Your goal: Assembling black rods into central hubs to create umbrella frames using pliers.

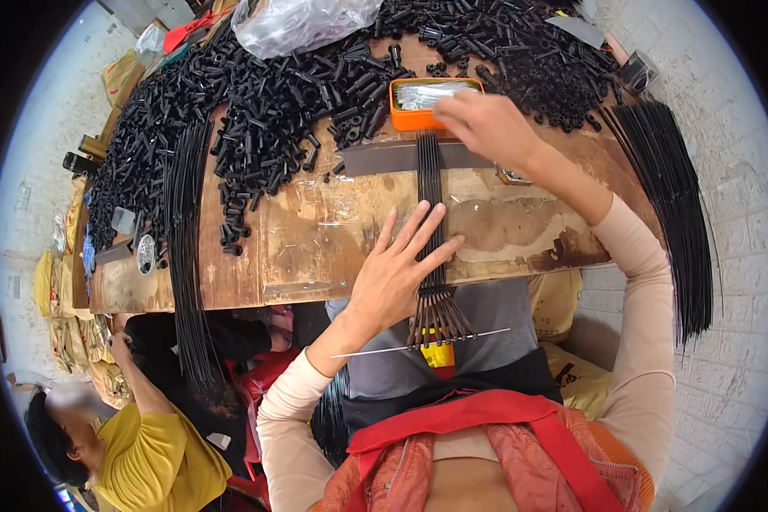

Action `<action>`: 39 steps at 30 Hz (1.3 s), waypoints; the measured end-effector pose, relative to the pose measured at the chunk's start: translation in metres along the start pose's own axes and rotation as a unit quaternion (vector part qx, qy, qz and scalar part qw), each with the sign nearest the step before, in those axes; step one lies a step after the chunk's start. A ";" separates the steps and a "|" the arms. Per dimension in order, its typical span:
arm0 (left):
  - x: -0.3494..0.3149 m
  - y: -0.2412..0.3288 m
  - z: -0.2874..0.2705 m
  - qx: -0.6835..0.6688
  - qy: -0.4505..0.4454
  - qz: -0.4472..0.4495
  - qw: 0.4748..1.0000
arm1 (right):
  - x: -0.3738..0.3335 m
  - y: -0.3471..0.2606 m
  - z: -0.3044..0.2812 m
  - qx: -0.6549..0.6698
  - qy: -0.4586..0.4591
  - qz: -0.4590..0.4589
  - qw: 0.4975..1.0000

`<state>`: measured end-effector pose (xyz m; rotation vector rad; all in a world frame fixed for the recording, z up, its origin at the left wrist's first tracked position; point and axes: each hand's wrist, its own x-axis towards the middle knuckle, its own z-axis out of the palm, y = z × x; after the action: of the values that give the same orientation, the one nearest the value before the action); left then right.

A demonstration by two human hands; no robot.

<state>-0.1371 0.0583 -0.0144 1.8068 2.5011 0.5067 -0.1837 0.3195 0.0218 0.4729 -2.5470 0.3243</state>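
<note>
While a co-worker in a yellow top (149, 448) is at lower left, we've got one black rod bundle (183, 196) hanging over the table edge and loose black tubes (273, 119) piled upper left. Our left hand (392, 275), center, lies flat, fingers spread, on the middle rod bundle (428, 175); its lower end fans out at a thin silver rod (367, 351). Orange box (410, 121) of silver pins, upper center. Our right hand (486, 128) overlaps its right side, fingers bunched; can't tell if it's holding anything. Another black bundle (674, 205), far right.
</note>
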 end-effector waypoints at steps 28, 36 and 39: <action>0.000 -0.001 0.003 0.008 0.004 0.003 1.000 | -0.030 0.003 0.015 -0.021 -0.063 -0.016 0.998; 0.001 -0.006 0.012 0.047 0.023 0.027 0.998 | -0.016 0.010 0.022 0.064 -0.036 -0.032 0.997; -0.001 -0.005 0.009 0.051 0.020 0.021 0.998 | -0.025 0.014 0.016 0.005 -0.047 -0.011 0.999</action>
<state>-0.1395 0.0582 -0.0244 1.9068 2.5653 0.4273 -0.1760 0.3337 -0.0068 0.5298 -2.6299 0.3138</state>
